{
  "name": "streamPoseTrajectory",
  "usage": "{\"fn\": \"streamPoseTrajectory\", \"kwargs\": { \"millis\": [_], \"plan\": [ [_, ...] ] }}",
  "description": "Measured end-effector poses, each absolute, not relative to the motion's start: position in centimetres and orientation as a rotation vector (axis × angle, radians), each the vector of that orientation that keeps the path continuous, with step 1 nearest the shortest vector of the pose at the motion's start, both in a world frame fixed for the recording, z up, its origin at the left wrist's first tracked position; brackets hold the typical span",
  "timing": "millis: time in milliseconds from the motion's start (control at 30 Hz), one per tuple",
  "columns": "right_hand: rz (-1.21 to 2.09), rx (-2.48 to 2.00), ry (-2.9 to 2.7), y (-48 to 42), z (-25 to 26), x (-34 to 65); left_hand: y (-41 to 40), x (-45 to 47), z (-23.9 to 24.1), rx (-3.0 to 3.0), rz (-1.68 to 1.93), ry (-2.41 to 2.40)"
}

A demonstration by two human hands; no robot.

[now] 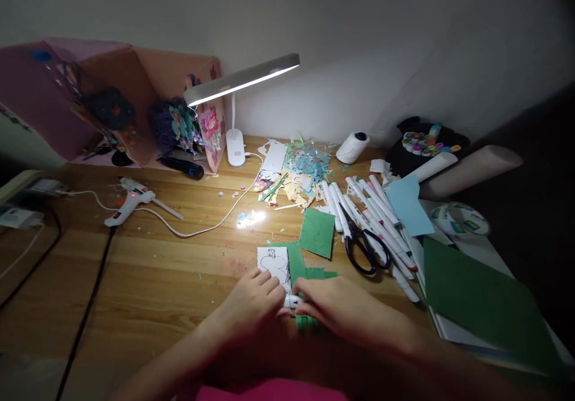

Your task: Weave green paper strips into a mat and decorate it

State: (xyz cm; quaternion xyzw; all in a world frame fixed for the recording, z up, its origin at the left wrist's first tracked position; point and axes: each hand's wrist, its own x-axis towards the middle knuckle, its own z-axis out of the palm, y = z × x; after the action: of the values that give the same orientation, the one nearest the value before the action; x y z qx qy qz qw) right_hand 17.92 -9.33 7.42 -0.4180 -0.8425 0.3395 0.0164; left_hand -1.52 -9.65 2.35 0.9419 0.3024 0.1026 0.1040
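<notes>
Between my two hands lies a white marker (pixel 293 301), held level near the table's front edge. My left hand (pixel 255 299) has its fingers closed around the left end. At the other end, my right hand (pixel 335 302) grips it with thumb and fingers; its tip or cap is hidden there. Just beyond my hands is a white card (pixel 275 264) with a black line drawing on it. Cut green paper (pixel 296 263) lies under and beside the card, and a green square (pixel 317 233) sits a little farther off.
Black-handled scissors (pixel 366 248) rest among several white markers (pixel 381 215) at right. Paper scraps (pixel 299 179) pile up at the back. A lit desk lamp (pixel 242 80) stands behind. A glue gun (pixel 130 200) with its cord is at left. Large green sheets (pixel 485 299) lie at far right.
</notes>
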Motion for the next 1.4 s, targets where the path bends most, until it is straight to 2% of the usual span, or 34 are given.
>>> {"fn": "streamPoseTrajectory", "kwargs": {
  "millis": [167,267,300,433,600,800,1033,1200,1400],
  "plan": [
    [1.038,-1.269,-2.684,-10.5,8.2,20.9,-10.5,-5.5,3.8,2.538,0.276,0.884],
    [0.689,-1.703,-2.422,-9.6,9.0,24.6,-9.0,-10.0,5.6,2.249,0.317,1.246],
    [0.678,-1.777,-2.304,-9.1,8.8,25.4,-8.2,-11.0,6.0,2.209,0.337,1.372],
    [0.997,-1.787,-2.079,-7.4,6.1,24.1,-4.9,-10.8,5.6,2.394,0.300,1.538],
    [0.976,-1.793,-1.882,-6.2,2.0,19.4,-4.3,-6.6,2.2,2.542,0.348,1.763],
    [1.007,-1.792,-1.699,-5.8,0.8,17.8,-8.9,-4.6,0.2,2.759,0.215,1.036],
    [1.107,-1.735,-1.700,-5.6,0.4,17.8,-10.3,-4.2,-0.5,2.571,0.123,1.253],
    [0.986,-1.674,-1.641,-5.5,0.4,17.4,-10.1,-4.6,0.1,2.613,0.055,1.168],
    [1.111,-1.704,-1.524,-5.3,0.5,17.7,-10.1,-4.5,0.2,2.625,0.089,1.132]
  ]
}}
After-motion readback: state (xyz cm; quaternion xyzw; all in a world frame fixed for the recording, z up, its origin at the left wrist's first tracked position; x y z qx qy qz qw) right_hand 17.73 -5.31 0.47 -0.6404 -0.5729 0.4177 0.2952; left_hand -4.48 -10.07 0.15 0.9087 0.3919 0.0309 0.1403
